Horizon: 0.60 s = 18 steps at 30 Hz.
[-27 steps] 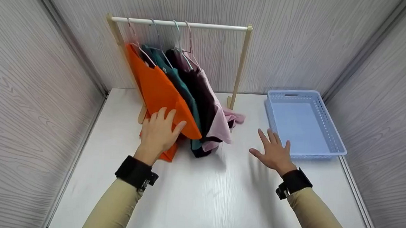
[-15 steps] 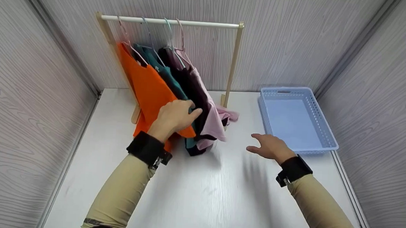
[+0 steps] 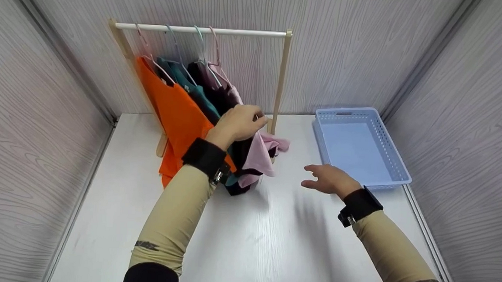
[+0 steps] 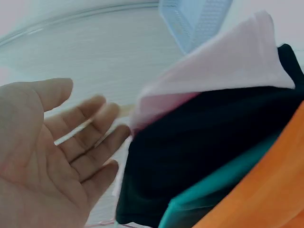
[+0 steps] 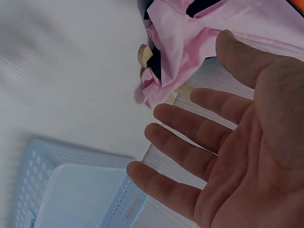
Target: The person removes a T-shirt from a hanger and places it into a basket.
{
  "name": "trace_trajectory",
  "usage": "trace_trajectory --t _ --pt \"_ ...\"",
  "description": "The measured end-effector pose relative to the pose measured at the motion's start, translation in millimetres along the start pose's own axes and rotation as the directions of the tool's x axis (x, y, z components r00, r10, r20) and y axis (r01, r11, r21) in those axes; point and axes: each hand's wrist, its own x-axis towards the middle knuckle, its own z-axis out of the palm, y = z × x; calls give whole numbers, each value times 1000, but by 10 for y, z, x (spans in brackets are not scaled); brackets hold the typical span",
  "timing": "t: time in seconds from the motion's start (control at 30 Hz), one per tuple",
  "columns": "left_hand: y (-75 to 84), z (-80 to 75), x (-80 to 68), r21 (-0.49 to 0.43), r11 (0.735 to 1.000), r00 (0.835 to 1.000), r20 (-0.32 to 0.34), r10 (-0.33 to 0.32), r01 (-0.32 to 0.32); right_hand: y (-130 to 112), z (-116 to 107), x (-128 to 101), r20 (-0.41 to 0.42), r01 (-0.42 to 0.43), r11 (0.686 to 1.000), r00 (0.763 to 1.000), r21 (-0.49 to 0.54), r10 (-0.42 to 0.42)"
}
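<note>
My left hand is over the right part of a row of hanging garments, by the upper edge of the pink one. In the left wrist view its fingers are loosely bent and hold nothing; whether a fingertip touches the cloth I cannot tell. Left of the pink garment hang a dark one, a teal one and an orange one, each on a thin hanger. Above the table, between the clothes and the basket, my right hand holds nothing, its fingers extended in the right wrist view.
The rack has a white rod and wooden posts; all hangers sit on the rod's left and middle. A light blue plastic basket stands on the white table at right. Wood-grain panels enclose the table.
My left hand has moved right and away from me, from the orange garment across the teal and dark ones to the pink one. My right hand's fingers have drawn together, in nearly the same place.
</note>
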Motion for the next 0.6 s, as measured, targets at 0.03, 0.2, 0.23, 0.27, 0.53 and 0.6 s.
trace_trajectory --t 0.03,0.2,0.23,0.27,0.53,0.6 --pt "-17 19 24 4 1000 1000 3 0 0 6 8 3 1 -1 1000 1000 6 1" --pt "-93 81 67 87 995 998 -54 -44 48 29 32 4 -1 10 1000 1000 7 -10" --pt "-98 84 66 113 991 996 -69 -58 66 29 36 1 1 10 1000 1000 7 -10" --pt "-99 86 65 138 986 993 -87 -79 90 30 40 -1 4 9 1000 1000 7 -9" --pt "-147 144 97 151 917 925 -146 -350 370 -17 120 27 2 14 999 1000 32 -14" --pt "-210 174 101 99 907 907 -152 -394 410 -33 157 35 7 17 999 1000 36 -17"
